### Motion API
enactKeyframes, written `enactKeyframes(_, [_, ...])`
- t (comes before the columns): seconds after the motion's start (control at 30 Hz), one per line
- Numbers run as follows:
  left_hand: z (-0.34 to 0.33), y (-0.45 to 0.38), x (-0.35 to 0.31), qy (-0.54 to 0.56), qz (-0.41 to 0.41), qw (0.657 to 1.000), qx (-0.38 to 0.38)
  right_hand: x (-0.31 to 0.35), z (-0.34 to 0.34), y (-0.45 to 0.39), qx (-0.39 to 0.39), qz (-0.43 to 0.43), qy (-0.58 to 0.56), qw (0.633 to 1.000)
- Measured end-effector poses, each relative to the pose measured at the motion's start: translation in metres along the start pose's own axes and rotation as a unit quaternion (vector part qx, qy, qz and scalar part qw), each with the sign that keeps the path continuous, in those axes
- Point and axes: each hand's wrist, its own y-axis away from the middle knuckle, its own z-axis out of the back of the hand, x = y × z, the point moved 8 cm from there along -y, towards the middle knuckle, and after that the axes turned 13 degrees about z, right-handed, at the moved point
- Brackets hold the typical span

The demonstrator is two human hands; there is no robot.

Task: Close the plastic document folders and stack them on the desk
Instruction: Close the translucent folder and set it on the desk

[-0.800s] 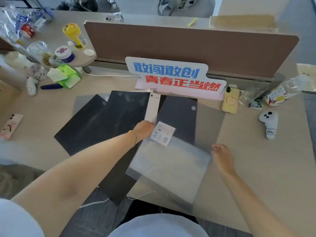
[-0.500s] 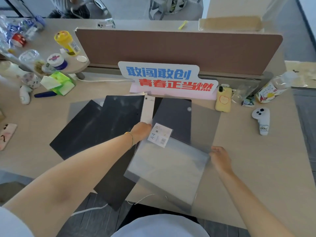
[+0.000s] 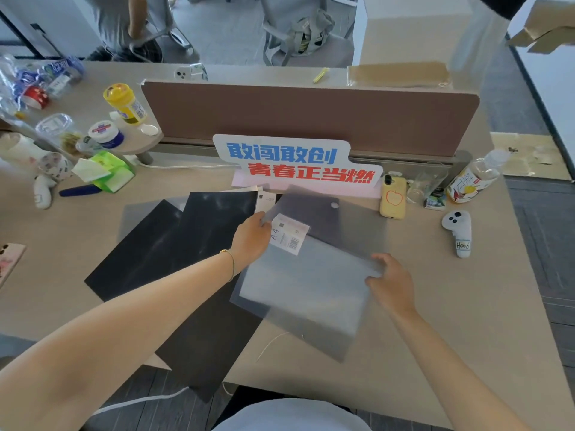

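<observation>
While both hands work on the frosted translucent plastic folder (image 3: 298, 284), the task looks barely begun and no stack exists. That folder lies just in front of the blue-and-red lettered sign (image 3: 295, 163), its raised flap overhanging a dark grey folder (image 3: 314, 209) nearer the sign. The left hand (image 3: 252, 237) pinches the flap's corner beside a white barcode label (image 3: 289, 233); the right hand (image 3: 390, 284) grips the folder's right edge, fingers curled. Two matte black folders (image 3: 174, 244) lie fanned left of the sign, untouched, one overhanging the counter (image 3: 466, 306).
</observation>
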Motion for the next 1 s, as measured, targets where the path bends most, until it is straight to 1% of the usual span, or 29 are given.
enactKeyframes(0.07, [0.012, 0.000, -0.008, 0.063, -0.008, 0.998, -0.015, 0.018, 0.006, -0.004, -0.003, 0.035, 0.041, 0.999])
enactKeyframes(0.2, [0.034, 0.004, -0.025, 0.125, -0.033, 0.991, -0.027, 0.050, 0.014, -0.014, -0.026, 0.131, 0.141, 0.981])
enactKeyframes(0.27, [0.041, 0.007, -0.033, 0.156, -0.036, 0.987, -0.021, 0.065, 0.015, -0.017, -0.034, 0.172, 0.181, 0.968])
enactKeyframes(0.37, [0.054, 0.014, -0.040, 0.227, -0.026, 0.973, -0.034, 0.091, 0.016, -0.018, -0.053, 0.246, 0.246, 0.936])
enactKeyframes(0.43, [0.062, 0.019, -0.043, 0.270, -0.021, 0.961, -0.046, 0.109, 0.016, -0.015, -0.070, 0.293, 0.258, 0.918])
enactKeyframes(0.5, [0.064, 0.023, -0.042, 0.324, -0.011, 0.944, -0.055, 0.127, 0.015, -0.011, -0.075, 0.330, 0.241, 0.910])
enactKeyframes(0.6, [0.055, 0.033, -0.036, 0.387, 0.020, 0.919, -0.072, 0.151, 0.004, -0.005, -0.034, 0.344, 0.209, 0.915])
enactKeyframes(0.67, [0.040, 0.042, -0.035, 0.408, 0.031, 0.911, -0.061, 0.164, -0.006, 0.000, -0.014, 0.354, 0.202, 0.913])
enactKeyframes(0.77, [0.023, 0.046, -0.031, 0.399, 0.049, 0.914, -0.048, 0.178, -0.022, 0.010, -0.004, 0.388, 0.202, 0.899])
enactKeyframes(0.87, [0.029, 0.044, -0.025, 0.400, 0.064, 0.911, -0.070, 0.181, -0.036, 0.016, 0.031, 0.401, 0.187, 0.896])
enactKeyframes(0.93, [0.038, 0.045, -0.019, 0.405, 0.074, 0.908, -0.083, 0.181, -0.046, 0.021, 0.086, 0.416, 0.182, 0.887])
enactKeyframes(1.0, [0.047, 0.045, -0.010, 0.409, 0.068, 0.906, -0.087, 0.179, -0.057, 0.026, 0.167, 0.407, 0.167, 0.883])
